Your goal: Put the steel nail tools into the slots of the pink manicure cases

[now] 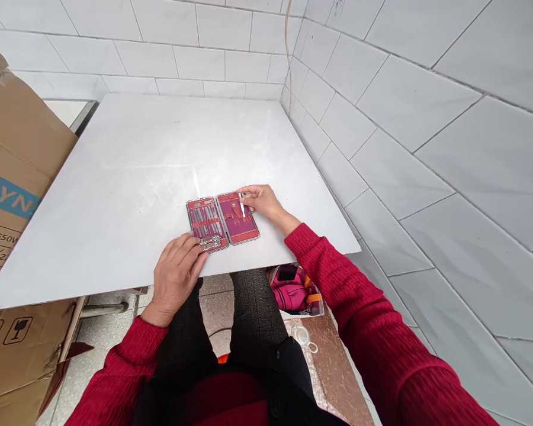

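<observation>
An open manicure case (244, 240) with a dark red and purple lining lies near the front edge of the white table. Several slim metal tools (203, 219) stand in a row under a strap in its left half, with nail clippers (211, 241) below them. My left hand (176, 273) grips the case's near left corner, fingertips beside the clippers. Over the right half, my right hand (263, 202) pinches a small shiny metal tool (243, 208), whose exact kind I cannot make out. Behind that tool are small straps and slots in the purple lining.
Cardboard boxes (22, 130) stand along the left side of the white table (128, 142). Tiled walls (382, 118) close off the back and right. Below the table's front edge, a bag with pink items (291, 293) sits by my right leg.
</observation>
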The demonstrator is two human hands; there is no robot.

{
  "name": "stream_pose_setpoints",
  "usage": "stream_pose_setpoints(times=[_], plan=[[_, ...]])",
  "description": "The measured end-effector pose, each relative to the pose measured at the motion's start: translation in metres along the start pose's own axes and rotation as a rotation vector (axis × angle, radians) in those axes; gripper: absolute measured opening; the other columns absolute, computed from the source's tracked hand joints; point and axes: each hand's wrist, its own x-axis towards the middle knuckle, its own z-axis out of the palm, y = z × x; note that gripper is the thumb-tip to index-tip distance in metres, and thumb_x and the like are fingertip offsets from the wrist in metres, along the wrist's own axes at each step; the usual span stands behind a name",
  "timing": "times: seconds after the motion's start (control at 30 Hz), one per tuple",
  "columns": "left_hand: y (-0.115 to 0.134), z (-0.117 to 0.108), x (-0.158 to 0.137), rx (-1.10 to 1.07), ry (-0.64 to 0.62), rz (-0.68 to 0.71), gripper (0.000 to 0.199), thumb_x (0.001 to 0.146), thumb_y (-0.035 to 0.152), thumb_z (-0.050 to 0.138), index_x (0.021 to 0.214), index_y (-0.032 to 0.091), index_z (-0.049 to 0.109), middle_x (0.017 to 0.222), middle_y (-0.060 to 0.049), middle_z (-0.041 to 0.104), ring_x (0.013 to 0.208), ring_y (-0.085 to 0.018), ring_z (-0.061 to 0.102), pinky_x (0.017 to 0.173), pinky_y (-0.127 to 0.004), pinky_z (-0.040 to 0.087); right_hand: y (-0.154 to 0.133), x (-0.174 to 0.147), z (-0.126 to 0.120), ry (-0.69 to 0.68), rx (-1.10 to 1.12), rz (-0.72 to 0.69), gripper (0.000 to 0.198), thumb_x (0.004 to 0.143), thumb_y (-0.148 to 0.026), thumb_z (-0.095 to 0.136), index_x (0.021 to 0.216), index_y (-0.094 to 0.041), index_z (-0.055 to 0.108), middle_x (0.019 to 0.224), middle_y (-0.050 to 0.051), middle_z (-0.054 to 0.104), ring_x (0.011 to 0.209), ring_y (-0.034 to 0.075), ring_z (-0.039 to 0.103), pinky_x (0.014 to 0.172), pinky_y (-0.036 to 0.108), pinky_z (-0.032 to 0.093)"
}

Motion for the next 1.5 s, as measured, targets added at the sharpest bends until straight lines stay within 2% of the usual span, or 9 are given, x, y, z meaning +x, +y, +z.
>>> stream_pose_setpoints(times=[0.1,0.2,0.33,0.43,0.57,0.83,1.0,1.23,1.5], plan=[[0.0,0.0,0.0,0.006,0.006,0.009,0.012,0.099,0.022,0.059,0.109,0.021,0.066,0.119,-0.009,0.072,0.125,-0.027,0.063,0.107,-0.045,0.049,0.003,0.002,0.0,0.012,-0.079,-0.015,0.022,0.071,-0.014,0.076,0.093,-0.016,0.078,0.056,-0.006,0.061,0.046,0.007,0.044,0.05,0.023,0.04],[0.0,0.0,0.0,0.006,0.006,0.005,0.012,0.099,0.022,0.059,0.109,0.021,0.066,0.119,-0.009,0.072,0.125,-0.027,0.063,0.107,-0.045,0.049,0.006,0.001,0.002,0.076,-0.283,-0.086,0.019,0.079,-0.013,0.069,0.093,-0.019,0.08,0.061,-0.005,0.062,0.054,0.01,0.05,0.06,0.025,0.044],[0.0,0.0,0.0,0.01,0.006,0.016,0.011,0.099,0.022,0.059,0.105,0.021,0.068,0.118,-0.009,0.073,0.124,-0.027,0.063,0.104,-0.045,0.05,0.007,-0.005,0.004,0.127,-0.603,-0.239,0.026,0.088,-0.011,0.059,0.097,-0.021,0.081,0.082,0.001,0.07,0.078,0.016,0.061,0.08,0.031,0.048],[0.0,0.0,0.0,0.012,0.004,0.013,0.012,0.099,0.022,0.058,0.106,0.022,0.068,0.118,-0.009,0.073,0.123,-0.027,0.064,0.103,-0.045,0.051,0.009,-0.009,0.005,0.149,-0.723,-0.291,0.033,0.091,-0.009,0.052,0.104,-0.021,0.081,0.099,0.006,0.072,0.091,0.02,0.063,0.086,0.034,0.048],[-0.001,0.001,-0.001,0.019,0.004,0.021,0.012,0.099,0.022,0.058,0.106,0.021,0.068,0.118,-0.009,0.073,0.124,-0.027,0.064,0.102,-0.045,0.052,0.012,-0.011,0.006,0.151,-0.777,-0.299,0.04,0.094,-0.008,0.046,0.111,-0.02,0.079,0.106,0.008,0.071,0.095,0.021,0.062,0.086,0.035,0.049],[0.0,0.0,0.0,0.038,0.0,0.033,0.011,0.1,0.023,0.058,0.104,0.02,0.068,0.117,-0.01,0.073,0.123,-0.028,0.065,0.101,-0.045,0.053,0.011,-0.02,0.013,0.15,-0.843,-0.279,0.041,0.096,-0.008,0.044,0.115,-0.019,0.078,0.103,0.008,0.066,0.095,0.021,0.059,0.087,0.035,0.047],[0.0,0.0,0.0,0.036,0.005,0.03,0.013,0.1,0.025,0.056,0.106,0.021,0.068,0.117,-0.009,0.074,0.122,-0.027,0.065,0.101,-0.045,0.053,0.007,-0.029,0.016,0.16,-0.898,-0.261,0.039,0.096,-0.007,0.045,0.114,-0.018,0.078,0.107,0.009,0.066,0.095,0.022,0.06,0.08,0.034,0.047],[0.001,-0.001,0.0,0.029,-0.002,0.025,0.014,0.101,0.023,0.055,0.106,0.021,0.068,0.118,-0.01,0.073,0.123,-0.027,0.064,0.1,-0.044,0.052,0.006,-0.039,0.021,0.188,-0.988,-0.324,0.037,0.096,-0.007,0.047,0.112,-0.018,0.079,0.103,0.01,0.066,0.102,0.024,0.058,0.076,0.033,0.047],[0.0,0.0,0.0,0.04,0.012,0.042,0.012,0.1,0.022,0.057,0.106,0.021,0.067,0.119,-0.01,0.073,0.122,-0.027,0.065,0.1,-0.043,0.052,0.002,-0.048,0.024,0.179,-1.037,-0.334,0.034,0.099,-0.01,0.048,0.11,-0.019,0.078,0.1,0.01,0.065,0.101,0.024,0.057,0.081,0.034,0.046]])
